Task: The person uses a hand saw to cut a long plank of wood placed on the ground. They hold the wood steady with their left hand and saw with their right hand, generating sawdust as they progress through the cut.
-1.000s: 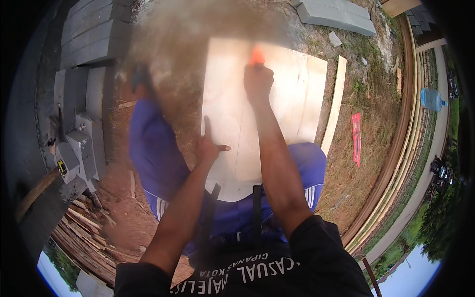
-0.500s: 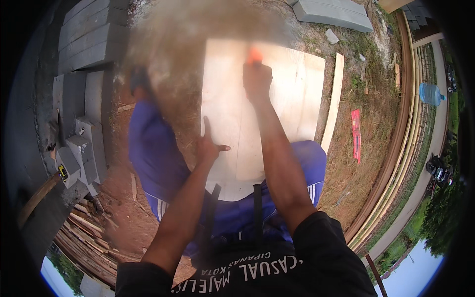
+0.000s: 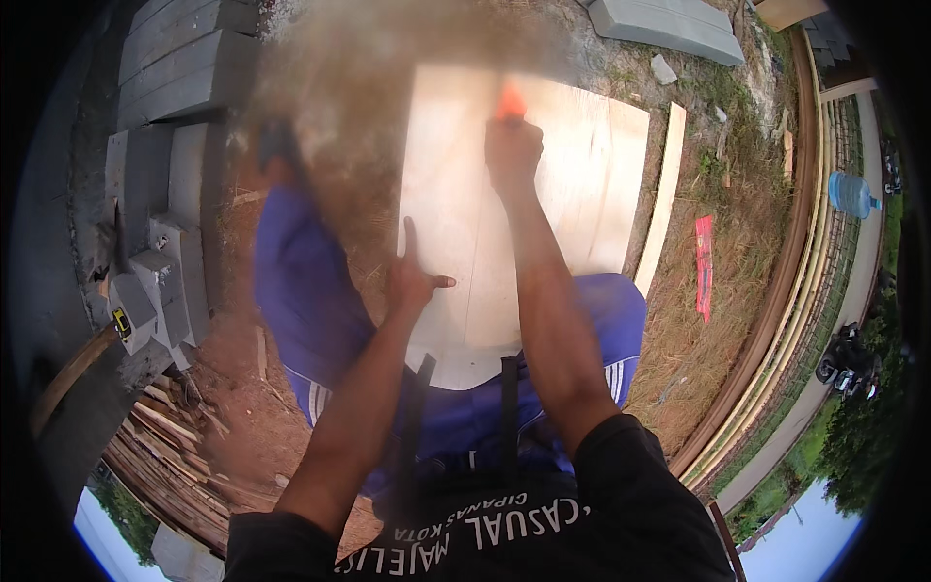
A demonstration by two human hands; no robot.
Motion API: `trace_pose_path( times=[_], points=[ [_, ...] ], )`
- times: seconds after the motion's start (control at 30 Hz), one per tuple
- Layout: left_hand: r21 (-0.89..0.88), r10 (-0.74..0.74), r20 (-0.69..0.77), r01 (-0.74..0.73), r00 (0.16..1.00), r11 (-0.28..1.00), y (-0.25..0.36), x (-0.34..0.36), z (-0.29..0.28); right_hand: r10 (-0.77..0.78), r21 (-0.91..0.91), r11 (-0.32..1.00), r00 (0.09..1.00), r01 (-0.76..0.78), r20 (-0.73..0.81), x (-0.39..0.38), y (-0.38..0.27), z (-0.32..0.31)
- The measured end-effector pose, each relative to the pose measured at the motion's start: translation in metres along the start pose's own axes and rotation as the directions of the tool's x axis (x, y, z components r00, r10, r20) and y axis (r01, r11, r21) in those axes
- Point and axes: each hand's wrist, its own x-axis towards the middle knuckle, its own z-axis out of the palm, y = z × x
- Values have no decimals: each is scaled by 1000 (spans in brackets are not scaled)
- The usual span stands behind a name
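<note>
Ground [image 3: 732,364]: dry grass and red soil. Grey blocks [image 3: 184,68] stacked beyond the board's far-left corner, well apart from it.

Main item: pale wooden board [image 3: 446,165], broad face up, near edge at the lap, between the person's knees. Can't tell what props it underneath. Far edge is hazy.

Pale wood strip [image 3: 662,199] lies on the ground just beside the board's right edge, roughly parallel. Blue water jug [image 3: 851,194] further out on that side.

Left hand [image 3: 412,276]: on the board's left edge, nearer the near-left corner than the far one. Thumb and forefinger spread wide, thumb across the face, forefinger along the edge. Other fingers hidden.

Right hand [image 3: 514,155]: closed in a fist over the board, toward the middle of the far edge, around an orange object [image 3: 511,100]. Too blurred to say what it is.

Change over the last second: next to none. View shifts slightly; both hands keep their places relative to the board. Reads as a steady hold, no visible progress.
</note>
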Motion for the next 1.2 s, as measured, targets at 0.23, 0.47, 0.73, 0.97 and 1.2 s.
trace_pose_path(
  times=[0.23, 0.47, 0.73, 0.97, 1.2],
  points=[
    [40, -14, -87, 18, 996, 999, -12, 1, 4, 84, 94, 991, 990, -95, 115, -188, 36, -97],
    [79, 32, -105, -24, 994, 997, -8, 10, 11, 100, 40, 994, 990, -105, 101, -22, 3, -13],
    [12, -9, -51, 10, 999, 1000, -2, -3, -3, 107, 120, 986, 988, -120, 107, -198, 24, -110],
    [73, 69, -158, -58, 985, 996, -11, 6, 10, -42, 19, 999, 996, 41, 76, -43, 9, -13],
    [20, -5, -145, 8, 989, 1000, -13, -4, -2, 195, 48, 977, 963, -207, 188, -163, 7, -82]
  ],
)
